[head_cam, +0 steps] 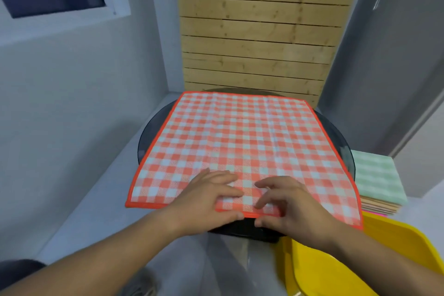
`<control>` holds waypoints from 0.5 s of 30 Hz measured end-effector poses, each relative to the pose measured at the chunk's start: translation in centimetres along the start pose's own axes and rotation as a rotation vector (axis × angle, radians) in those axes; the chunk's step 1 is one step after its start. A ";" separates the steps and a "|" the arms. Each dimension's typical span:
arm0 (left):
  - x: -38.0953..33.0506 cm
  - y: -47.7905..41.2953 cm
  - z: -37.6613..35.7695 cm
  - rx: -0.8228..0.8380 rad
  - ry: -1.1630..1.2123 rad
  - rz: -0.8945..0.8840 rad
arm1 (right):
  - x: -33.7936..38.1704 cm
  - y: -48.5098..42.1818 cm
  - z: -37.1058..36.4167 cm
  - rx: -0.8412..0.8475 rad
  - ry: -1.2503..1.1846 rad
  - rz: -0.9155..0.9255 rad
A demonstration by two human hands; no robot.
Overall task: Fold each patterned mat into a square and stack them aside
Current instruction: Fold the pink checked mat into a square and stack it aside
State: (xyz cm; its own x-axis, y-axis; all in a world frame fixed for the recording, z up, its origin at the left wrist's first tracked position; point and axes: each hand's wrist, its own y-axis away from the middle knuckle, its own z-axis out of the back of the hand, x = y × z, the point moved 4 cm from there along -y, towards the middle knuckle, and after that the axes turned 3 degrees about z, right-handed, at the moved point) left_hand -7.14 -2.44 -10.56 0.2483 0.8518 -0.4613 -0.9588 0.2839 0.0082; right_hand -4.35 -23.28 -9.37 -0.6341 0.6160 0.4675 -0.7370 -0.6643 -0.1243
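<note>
Head: left hand [206,197], right hand [290,206] fingers [274,181] pinch mat [240,137] near edge.

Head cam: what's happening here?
A person has a red-and-white checked mat with an orange border spread flat on a round dark glass table. The left hand and right hand pinch its near edge, thumbs under, fingers on top. No fold is made yet. To the right sits a stack of folded mats, a green checked one on top.

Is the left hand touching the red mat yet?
Touching. The head view shows the left hand with its fingers lying on the mat at the near edge and its thumb against the hem.
</note>
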 end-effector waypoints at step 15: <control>-0.1 -0.3 1.4 0.059 0.170 0.106 | 0.2 0.4 0.6 -0.073 -0.016 -0.001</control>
State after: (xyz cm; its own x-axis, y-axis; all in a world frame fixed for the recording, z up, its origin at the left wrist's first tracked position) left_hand -6.69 -1.96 -9.29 0.1145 0.7934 -0.5979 -0.9674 0.2259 0.1146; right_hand -4.67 -23.65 -8.81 -0.6298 0.6094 0.4817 -0.7533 -0.6305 -0.1871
